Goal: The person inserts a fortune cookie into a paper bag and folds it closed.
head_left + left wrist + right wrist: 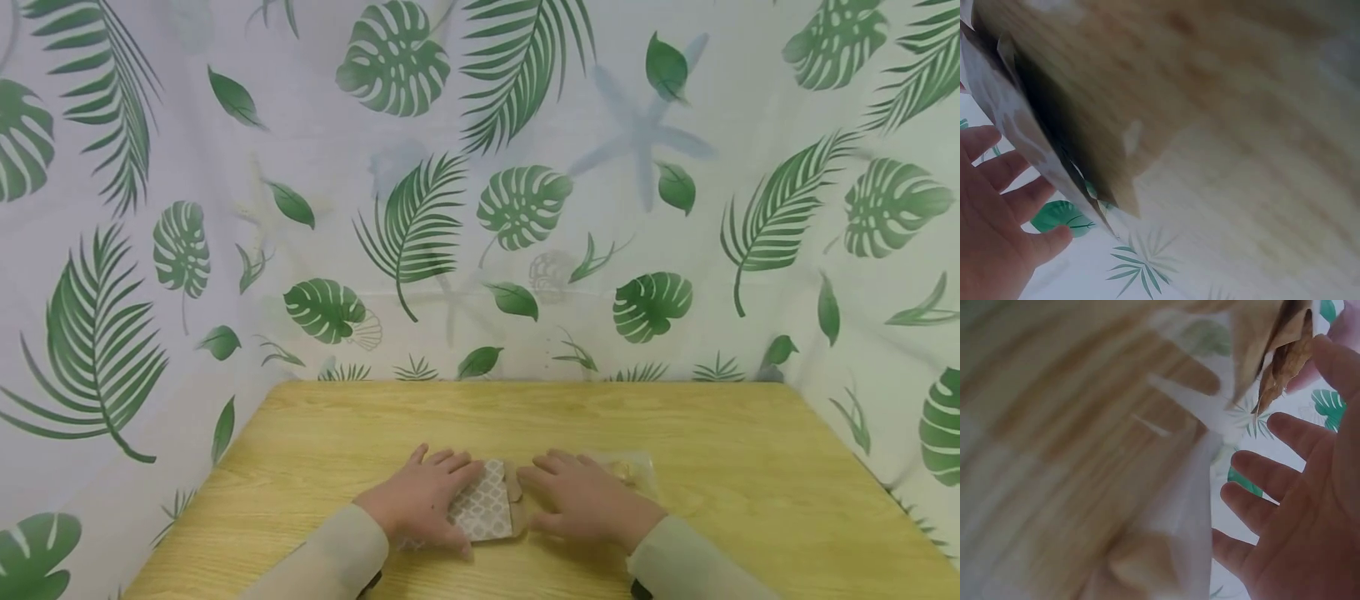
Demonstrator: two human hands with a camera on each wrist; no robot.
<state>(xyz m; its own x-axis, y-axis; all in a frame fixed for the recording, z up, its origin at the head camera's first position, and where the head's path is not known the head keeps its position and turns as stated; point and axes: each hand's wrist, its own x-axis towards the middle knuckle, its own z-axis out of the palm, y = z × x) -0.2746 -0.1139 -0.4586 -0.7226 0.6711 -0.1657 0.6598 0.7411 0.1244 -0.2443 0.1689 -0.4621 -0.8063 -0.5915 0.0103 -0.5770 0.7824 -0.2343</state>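
Note:
A flat box (487,510) with a grey-and-white scale pattern lies on the table, its brown torn-looking flap end (517,510) facing right. My left hand (422,502) rests over the left part of it with fingers spread; the left wrist view shows those fingers along the box's patterned side (1035,128). Just right of the flap lies my right hand (588,502), palm down, fingers extended. Beyond its wrist is a clear plastic bag (642,468) with something small and yellowish inside, too blurred to name. In the right wrist view the bag (1188,506) sits beside the spread fingers.
The wood-grain table (360,417) spreads around both hands. Behind and on both sides hangs a white curtain (315,242) printed with green leaves, starfish and shells.

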